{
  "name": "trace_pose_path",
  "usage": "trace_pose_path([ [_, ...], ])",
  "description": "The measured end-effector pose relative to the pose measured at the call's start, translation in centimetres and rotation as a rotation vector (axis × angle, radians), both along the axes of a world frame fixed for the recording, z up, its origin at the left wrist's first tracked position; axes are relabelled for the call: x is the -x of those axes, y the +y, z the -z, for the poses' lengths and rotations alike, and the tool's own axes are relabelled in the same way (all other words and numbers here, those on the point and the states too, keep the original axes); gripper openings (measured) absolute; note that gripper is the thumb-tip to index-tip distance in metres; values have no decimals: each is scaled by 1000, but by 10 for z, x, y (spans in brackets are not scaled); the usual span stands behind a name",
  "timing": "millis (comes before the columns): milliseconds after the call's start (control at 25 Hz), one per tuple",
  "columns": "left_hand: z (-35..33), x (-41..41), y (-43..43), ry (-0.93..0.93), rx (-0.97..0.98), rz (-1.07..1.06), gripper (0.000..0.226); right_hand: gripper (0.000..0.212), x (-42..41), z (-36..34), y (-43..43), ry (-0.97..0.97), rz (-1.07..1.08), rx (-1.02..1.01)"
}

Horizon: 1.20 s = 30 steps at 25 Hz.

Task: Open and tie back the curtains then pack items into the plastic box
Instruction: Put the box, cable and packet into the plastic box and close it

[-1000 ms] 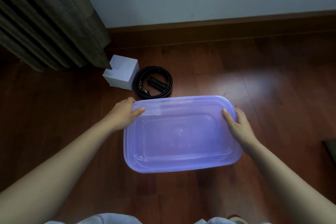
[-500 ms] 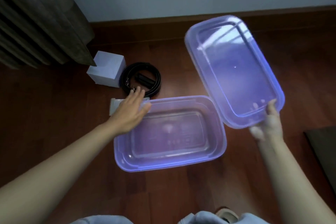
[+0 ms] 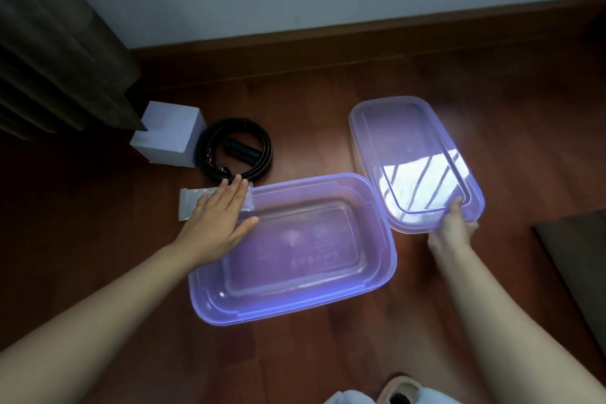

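The translucent purple plastic box (image 3: 382, 249) stands open and empty on the wooden floor. Its lid (image 3: 410, 147) lies to the right of the box, near end held by my right hand (image 3: 451, 228), whose fingers curl round the rim. My left hand (image 3: 218, 218) is flat with straight fingers over the box's left rim and over a flat silver packet (image 3: 188, 203). Beyond it lie a coiled black belt (image 3: 234, 149) and a white cube box (image 3: 169, 136).
A dark curtain (image 3: 59, 52) hangs at the upper left, its hem over the white cube. A wooden skirting board (image 3: 360, 39) runs under the pale wall. A dark mat edge (image 3: 577, 256) shows at the right. My shoe (image 3: 398, 390) is at the bottom.
My right hand lifted the lid off the box, swung it right and lowered it to the floor. My left hand left the box rim and reached toward the packet.
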<state>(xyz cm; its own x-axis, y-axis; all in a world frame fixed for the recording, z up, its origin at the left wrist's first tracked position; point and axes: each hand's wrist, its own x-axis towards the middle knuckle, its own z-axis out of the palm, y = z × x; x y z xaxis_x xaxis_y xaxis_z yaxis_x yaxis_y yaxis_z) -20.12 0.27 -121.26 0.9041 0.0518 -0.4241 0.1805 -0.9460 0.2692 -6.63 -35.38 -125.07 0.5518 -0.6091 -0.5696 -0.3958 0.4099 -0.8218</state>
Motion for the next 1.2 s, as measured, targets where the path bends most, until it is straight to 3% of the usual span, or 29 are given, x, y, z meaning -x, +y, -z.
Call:
trace_pose_path([
  [200, 0, 0, -3, -30, -7, -16, 74, 64, -1, 7, -7, 406, -71, 320],
  [240, 1, 0, -3, -36, -18, -15, 74, 65, 0, 2, -3, 409, -124, 421],
  [320, 4, 2, -3, -50, -44, -22, 76, 62, 2, -6, 12, 196, -318, 611],
  [440, 5, 2, -7, -104, -47, -71, 82, 49, 14, -16, 45, -211, -828, 704],
  [520, 4, 0, -11, -139, -54, -84, 87, 53, 21, -22, 61, -221, -1167, 805],
  [600, 1, -7, -5, -202, -39, -110, 85, 64, 25, -26, 71, -100, -1380, 979],
  [760, -1, -45, 40, -370, -57, -273, 60, 75, 33, -27, 81, 48, -1392, 1127],
  [920, 12, -65, 84, -176, -273, -392, 68, 79, 34, -26, 83, 58, -1389, 1173],
  [1040, 19, -55, 88, -213, -497, -342, 63, 79, 34, -25, 83, 62, -1381, 1172],
  [1200, 22, -34, 95, -214, -468, -523, 58, 78, 36, -27, 85, 84, -1377, 1176],
])
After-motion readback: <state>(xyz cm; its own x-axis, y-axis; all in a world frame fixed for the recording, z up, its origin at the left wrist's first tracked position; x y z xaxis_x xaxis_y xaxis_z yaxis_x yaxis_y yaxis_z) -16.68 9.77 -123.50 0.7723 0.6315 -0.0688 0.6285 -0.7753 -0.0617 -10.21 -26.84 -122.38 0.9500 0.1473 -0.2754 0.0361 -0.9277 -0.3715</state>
